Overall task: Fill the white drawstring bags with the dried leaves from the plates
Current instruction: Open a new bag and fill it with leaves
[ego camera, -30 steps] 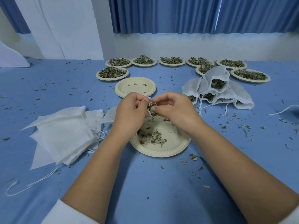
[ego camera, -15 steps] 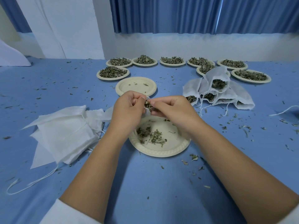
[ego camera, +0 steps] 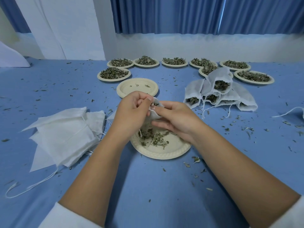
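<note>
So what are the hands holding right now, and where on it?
A white drawstring bag. The left hand pinches its top edge by the opening; the right hand grips the opposite side.

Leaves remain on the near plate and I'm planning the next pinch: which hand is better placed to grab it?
Likely the right hand: its lower fingers reach over the near plate by the leaves, while the left hand pinches the bag higher up.

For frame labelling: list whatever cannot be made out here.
Head view only.
1. How full the held bag is: the left hand and right hand, both gripping it, cover most of it.
2. Count of filled bags: they overlap in a pile.
3. White item with a string: cut off by the right edge.
</note>
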The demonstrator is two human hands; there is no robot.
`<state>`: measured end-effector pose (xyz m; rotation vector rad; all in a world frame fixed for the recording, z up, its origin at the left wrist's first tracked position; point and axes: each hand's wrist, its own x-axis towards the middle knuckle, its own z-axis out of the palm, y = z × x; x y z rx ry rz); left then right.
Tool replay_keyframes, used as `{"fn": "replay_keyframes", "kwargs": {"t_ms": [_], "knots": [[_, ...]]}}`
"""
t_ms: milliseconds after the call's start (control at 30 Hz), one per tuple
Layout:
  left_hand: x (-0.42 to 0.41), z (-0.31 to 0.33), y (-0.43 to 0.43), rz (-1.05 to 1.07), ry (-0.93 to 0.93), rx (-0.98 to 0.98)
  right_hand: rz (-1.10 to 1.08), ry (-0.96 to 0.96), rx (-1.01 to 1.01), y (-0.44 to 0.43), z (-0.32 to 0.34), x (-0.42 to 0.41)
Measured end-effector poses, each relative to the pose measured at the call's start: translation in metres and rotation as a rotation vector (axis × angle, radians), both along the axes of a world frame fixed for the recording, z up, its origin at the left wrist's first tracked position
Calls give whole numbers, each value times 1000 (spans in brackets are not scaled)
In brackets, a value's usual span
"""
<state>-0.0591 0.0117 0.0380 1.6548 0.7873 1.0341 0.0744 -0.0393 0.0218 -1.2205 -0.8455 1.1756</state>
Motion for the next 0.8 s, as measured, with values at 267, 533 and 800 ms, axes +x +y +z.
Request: {"fn": "replay_keyframes", "kwargs": {"t_ms": [267, 533, 800], "knots": [[7, -6, -10, -85, 108, 185, -246, -286, -19, 2, -1, -7], [5, -7, -3, 123, 113, 198, -101, -288, 32, 4, 2, -7], [4, -3, -2, 188, 40, 72, 68, 72, 8, -1, 16, 4]]}}
